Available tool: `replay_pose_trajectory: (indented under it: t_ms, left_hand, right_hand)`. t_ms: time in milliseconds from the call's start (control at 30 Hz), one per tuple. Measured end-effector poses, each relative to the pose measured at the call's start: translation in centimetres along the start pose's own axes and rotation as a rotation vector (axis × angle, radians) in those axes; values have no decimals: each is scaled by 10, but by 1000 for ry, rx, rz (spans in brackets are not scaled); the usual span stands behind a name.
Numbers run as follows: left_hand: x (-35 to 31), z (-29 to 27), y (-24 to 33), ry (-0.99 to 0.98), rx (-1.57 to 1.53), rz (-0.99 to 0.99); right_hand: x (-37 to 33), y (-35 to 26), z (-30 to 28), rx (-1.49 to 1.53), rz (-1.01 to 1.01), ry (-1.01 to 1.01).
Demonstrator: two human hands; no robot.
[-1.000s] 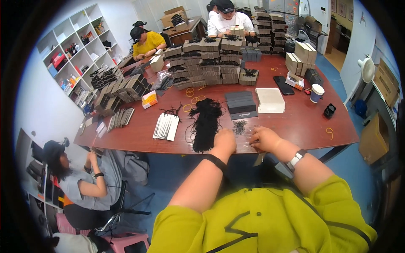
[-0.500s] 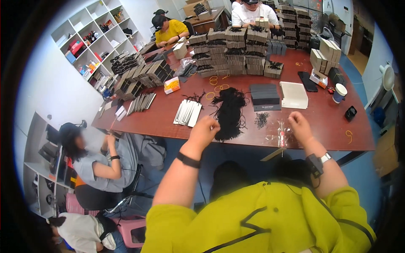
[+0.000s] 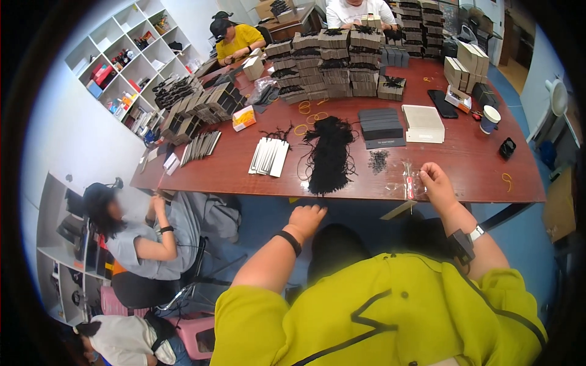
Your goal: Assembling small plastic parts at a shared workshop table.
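My left hand [image 3: 308, 221] hangs just off the table's front edge, below the loose end of a thick bundle of black cords [image 3: 329, 155]. Its fingers are bent together, and whatever they may hold is hidden. Over the front edge at the right, thumb and fingers of my right hand [image 3: 436, 183] are pinched; anything between them is too small to name. Beside this hand lies a clear plastic bag [image 3: 403, 186] with a small red and white item [image 3: 410, 185]. A little pile of tiny dark pieces [image 3: 378, 161] sits between the bag and the cords.
Dark grey cards [image 3: 381, 127] and a cream stack [image 3: 423, 124] lie behind the tiny pieces. White strips [image 3: 268, 157] are left of the cords. Tall card stacks [image 3: 336, 64] line the back. A paper cup [image 3: 489, 119] stands right. A person [image 3: 146, 229] sits at left.
My left hand has dropped down toward me, from beside the cords to below the table edge. My right hand stays pinched near the plastic bag. The view has shifted slightly.
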State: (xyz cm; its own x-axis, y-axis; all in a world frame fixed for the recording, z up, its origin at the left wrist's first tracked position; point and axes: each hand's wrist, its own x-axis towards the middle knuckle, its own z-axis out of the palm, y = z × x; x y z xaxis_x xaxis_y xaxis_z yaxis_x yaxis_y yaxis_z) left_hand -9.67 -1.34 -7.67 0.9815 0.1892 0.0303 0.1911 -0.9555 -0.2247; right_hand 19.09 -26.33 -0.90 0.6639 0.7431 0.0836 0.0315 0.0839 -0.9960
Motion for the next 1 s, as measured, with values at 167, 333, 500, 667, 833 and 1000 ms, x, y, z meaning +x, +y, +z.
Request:
replay_pose_trajectory:
  t_ms: [167,333,500,667,833,1000]
  left_hand:
    - [5,0,-6,-4,28,23]
    - [-4,-12,-2,6,-80,64]
    - [3,-111,-3,547,-548,68]
    - [35,-184,-38,576,-1130,-292]
    - [60,-254,-25,830,-1947,-2]
    - [73,-207,72,604,-1312,-118]
  right_hand:
    - [-6,4,-1,42,6,2]
    - [-4,2,2,44,28,17]
    - [-4,4,-12,117,46,18]
    - [-1,8,-10,195,18,-16]
    - [-12,-11,1,141,8,43]
    - [-25,-23,26,139,49,31]
